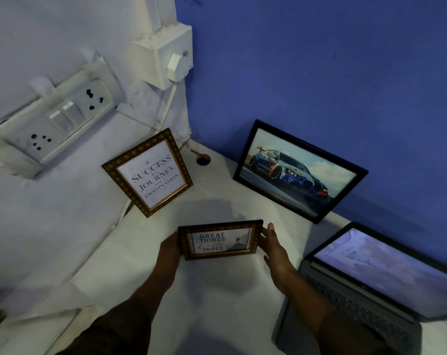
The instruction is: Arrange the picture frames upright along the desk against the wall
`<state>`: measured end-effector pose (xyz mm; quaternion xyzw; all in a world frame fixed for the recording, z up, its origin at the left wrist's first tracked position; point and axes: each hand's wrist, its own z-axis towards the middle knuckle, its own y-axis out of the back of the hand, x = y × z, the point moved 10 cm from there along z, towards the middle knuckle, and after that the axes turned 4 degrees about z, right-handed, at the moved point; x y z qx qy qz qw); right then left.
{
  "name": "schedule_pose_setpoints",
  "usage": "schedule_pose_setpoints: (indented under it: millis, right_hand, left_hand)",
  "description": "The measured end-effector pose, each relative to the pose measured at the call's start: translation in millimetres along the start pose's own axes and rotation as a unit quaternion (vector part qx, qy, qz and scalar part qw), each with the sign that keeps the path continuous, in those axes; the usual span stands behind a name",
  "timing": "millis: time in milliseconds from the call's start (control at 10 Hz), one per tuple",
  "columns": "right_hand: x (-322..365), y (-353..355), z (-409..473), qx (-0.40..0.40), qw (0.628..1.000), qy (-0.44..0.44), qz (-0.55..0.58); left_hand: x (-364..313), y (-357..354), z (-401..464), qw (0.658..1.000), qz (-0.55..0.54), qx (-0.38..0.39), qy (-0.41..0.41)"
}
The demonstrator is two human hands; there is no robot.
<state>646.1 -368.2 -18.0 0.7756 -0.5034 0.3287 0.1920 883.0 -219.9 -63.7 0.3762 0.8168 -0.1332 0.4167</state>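
Frame (220, 240) (upright) between both hands, left hand (169, 254) gripping, right hand (275, 248) flat alongside

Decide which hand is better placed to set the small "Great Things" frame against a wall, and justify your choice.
Left. The left hand grips the "Great Things" frame at its edge, while the right hand lies open beside it. The white wall seems to offer free space on that side.
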Motion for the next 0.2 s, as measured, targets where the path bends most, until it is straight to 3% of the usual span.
schedule_pose_setpoints:
  millis: [200]
  right_hand:
    - [-7.4, 11.7, -13.2, 0.007, 1.0, 0.021, -0.006]
  left_hand:
    - [17.1, 21.3, -31.5, 0.999, -0.027, -0.028, 0.03]
